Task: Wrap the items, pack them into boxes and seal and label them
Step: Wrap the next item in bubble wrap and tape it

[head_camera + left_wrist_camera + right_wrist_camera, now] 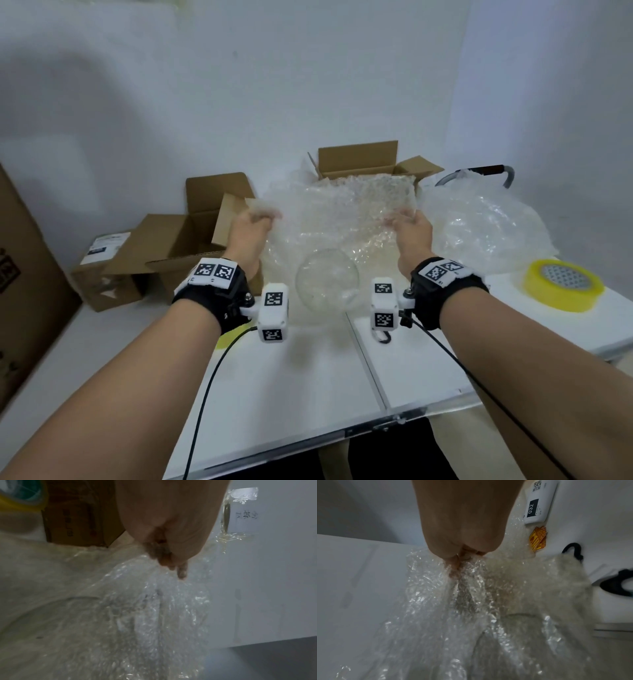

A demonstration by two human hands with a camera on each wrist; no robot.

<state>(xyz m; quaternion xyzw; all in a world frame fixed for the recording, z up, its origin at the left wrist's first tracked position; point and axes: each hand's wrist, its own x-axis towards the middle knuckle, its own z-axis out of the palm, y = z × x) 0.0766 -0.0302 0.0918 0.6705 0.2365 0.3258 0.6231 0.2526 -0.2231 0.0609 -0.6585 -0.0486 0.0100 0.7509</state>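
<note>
A sheet of clear bubble wrap [337, 219] is stretched between my two hands above the white table [301, 373]. My left hand [255, 219] grips its far left corner and my right hand [406, 219] grips its far right corner. In the wrist views the left hand's fingers [180, 569] and the right hand's fingers [455, 563] pinch bunched bubble wrap [150, 601] [471, 601]. A clear glass bowl [327, 279] lies on the near part of the sheet, between my wrists.
An open cardboard box [359, 161] stands behind the sheet, and another open box [191, 240] sits at the left with a labelled box [102, 270] beside it. A heap of bubble wrap [479, 229] and a yellow tape roll [561, 284] are at the right.
</note>
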